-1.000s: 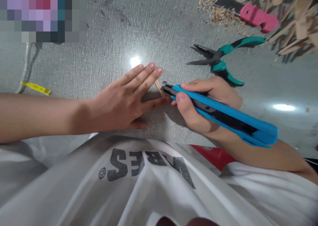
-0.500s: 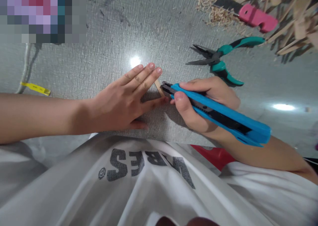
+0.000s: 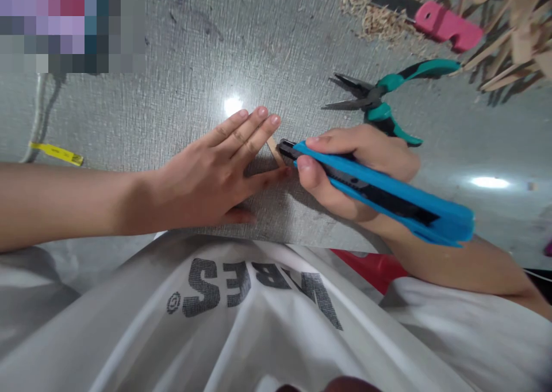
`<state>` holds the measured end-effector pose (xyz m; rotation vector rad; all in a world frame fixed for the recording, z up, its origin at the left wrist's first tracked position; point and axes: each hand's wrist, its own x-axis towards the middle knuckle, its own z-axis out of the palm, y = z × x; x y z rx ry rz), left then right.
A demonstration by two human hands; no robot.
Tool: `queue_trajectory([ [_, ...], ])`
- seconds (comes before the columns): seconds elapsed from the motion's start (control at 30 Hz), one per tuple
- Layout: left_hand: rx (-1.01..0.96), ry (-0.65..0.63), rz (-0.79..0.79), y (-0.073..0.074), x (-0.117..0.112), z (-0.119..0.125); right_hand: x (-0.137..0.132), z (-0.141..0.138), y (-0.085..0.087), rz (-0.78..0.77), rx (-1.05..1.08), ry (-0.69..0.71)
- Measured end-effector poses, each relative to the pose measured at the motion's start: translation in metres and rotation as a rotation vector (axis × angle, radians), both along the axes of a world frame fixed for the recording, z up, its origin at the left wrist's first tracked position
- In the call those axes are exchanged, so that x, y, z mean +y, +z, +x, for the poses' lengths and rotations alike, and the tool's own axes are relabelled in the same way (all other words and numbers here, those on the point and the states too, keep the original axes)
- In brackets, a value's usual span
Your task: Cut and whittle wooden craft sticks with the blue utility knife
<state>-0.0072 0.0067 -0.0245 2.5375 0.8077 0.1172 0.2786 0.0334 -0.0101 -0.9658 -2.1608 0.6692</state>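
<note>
My left hand (image 3: 211,165) lies flat on the table, fingers stretched out and pressing on a thin wooden stick (image 3: 275,152). Only a short piece of that stick shows, between my index finger and thumb side; the rest is hidden beneath the hand. A blue utility knife (image 3: 379,193) is gripped in my right hand (image 3: 357,165), thumb and fingers wrapped around its front half. Its dark metal tip is at the stick's right edge, close to my left fingertips. Whether the blade touches the wood, I cannot tell.
Teal-handled pliers (image 3: 373,99) lie with jaws apart beyond my right hand. Farther back are a pink-handled blade (image 3: 448,25), wood shavings (image 3: 382,21) and a heap of wooden sticks (image 3: 517,41). A pale cable (image 3: 39,110) with a yellow tag (image 3: 57,153) runs at the left.
My right hand and the knife have shifted very slightly, the knife's rear end moving a little right and up. My left hand stays on the stick.
</note>
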Motion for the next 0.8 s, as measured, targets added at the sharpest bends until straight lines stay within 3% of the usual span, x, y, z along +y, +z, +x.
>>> queue_trajectory([
  [0.2, 0.01, 0.005, -0.035, -0.001, 0.0, 0.0, 0.002, 0.0, -0.01, 0.0, 0.099, -0.091],
  [0.4, 0.024, 0.01, -0.033, 0.002, 0.001, 0.002, -0.001, 0.004, -0.017, -0.114, 0.104, -0.131],
  [0.57, 0.033, -0.012, -0.014, 0.0, 0.001, 0.0, 0.008, 0.007, -0.019, -0.054, 0.229, 0.105],
  [0.7, 0.033, -0.039, 0.055, 0.0, 0.001, -0.002, 0.02, 0.019, -0.014, 0.075, 0.122, 0.306],
  [0.73, 0.025, -0.044, 0.067, 0.0, 0.001, -0.002, 0.022, 0.023, -0.013, 0.078, 0.053, 0.36],
  [0.8, 0.012, -0.042, 0.067, 0.0, 0.001, -0.003, 0.024, 0.03, -0.014, -0.019, -0.018, 0.329],
])
